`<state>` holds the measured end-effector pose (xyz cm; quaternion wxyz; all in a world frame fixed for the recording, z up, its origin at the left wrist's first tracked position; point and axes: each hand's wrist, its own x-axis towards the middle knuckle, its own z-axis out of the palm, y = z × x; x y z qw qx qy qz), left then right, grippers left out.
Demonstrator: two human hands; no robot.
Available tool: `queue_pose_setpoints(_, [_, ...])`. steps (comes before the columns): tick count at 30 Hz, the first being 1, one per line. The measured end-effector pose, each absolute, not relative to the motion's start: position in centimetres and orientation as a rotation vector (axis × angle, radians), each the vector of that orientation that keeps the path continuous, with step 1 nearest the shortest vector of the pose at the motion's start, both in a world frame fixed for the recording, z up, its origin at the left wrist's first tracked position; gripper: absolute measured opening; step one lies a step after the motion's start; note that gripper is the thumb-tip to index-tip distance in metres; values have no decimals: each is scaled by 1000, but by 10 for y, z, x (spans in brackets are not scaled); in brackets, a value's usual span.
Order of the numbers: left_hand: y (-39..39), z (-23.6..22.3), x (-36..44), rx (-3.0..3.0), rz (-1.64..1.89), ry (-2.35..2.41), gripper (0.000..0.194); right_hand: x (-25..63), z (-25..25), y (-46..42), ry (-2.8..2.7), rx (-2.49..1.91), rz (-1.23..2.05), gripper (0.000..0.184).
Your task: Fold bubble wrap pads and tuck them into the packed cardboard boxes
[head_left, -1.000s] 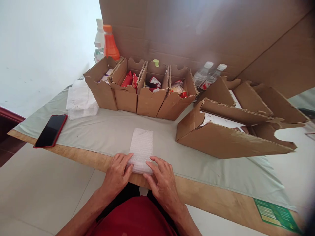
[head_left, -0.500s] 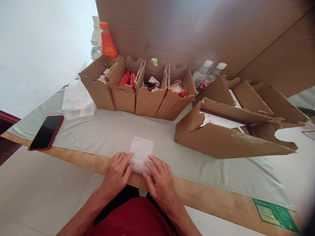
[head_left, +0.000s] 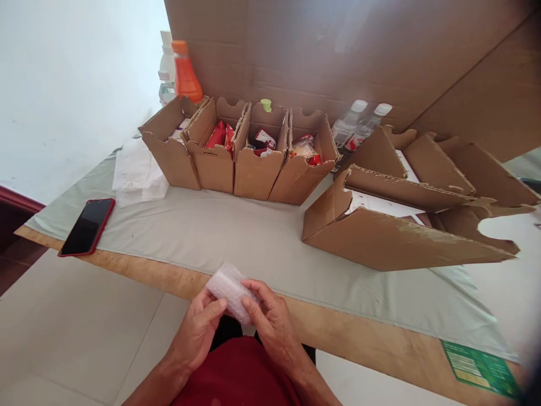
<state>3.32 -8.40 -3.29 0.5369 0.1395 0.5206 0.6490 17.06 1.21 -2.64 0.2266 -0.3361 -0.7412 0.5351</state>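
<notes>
A small bundle of white bubble wrap (head_left: 230,287) is held over the table's front edge, tilted. What, if anything, lies inside the wrap cannot be made out. My left hand (head_left: 200,321) grips its left side, with the thumb across the lower edge and the fingers partly hidden behind. On the right side my right hand (head_left: 270,316) closes on it, thumb and fingers pressed to the wrap. Farther left on the cloth rests a stack of white bubble wrap sheets (head_left: 137,172).
A red-cased phone (head_left: 87,225) lies left on the grey-green cloth (head_left: 186,223). Several cardboard bins (head_left: 257,175) with packets stand behind; a larger cardboard holder (head_left: 372,231) is at right. An orange bottle (head_left: 186,73) and clear bottles (head_left: 349,124) stand at the back.
The bubble wrap was lying flat on the cloth at the edge. Now both hands have lifted it toward me, turned it and hold it as a rolled bundle.
</notes>
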Motion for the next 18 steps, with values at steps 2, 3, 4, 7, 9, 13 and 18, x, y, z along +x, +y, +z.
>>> queue_pose_setpoints(2, [-76,-32,36,265,1549,1145,47,177,-26,5,-2046,-928,1345,24])
queue_pose_setpoints(3, [-75,-31,36,253,1542,1132,48,180,-27,4,-2041,-960,1222,24])
queue_pose_setpoints(4, [-75,-31,35,262,1525,1139,50,184,-28,4,-2023,-997,1120,25])
queue_pose_setpoints(7, [-81,-31,33,448,1369,1267,53,197,-24,13,-1914,-1030,1252,40])
queue_pose_setpoints(9, [-85,-32,34,709,1196,1411,50,205,-17,20,-1850,-957,1543,53])
queue_pose_setpoints(13, [-79,-35,45,1154,1007,1647,38,215,2,26,-2015,-1013,1578,40])
queue_pose_setpoints(18, [-53,-17,43,1521,936,1538,48,246,26,40,-2229,-1220,1290,23])
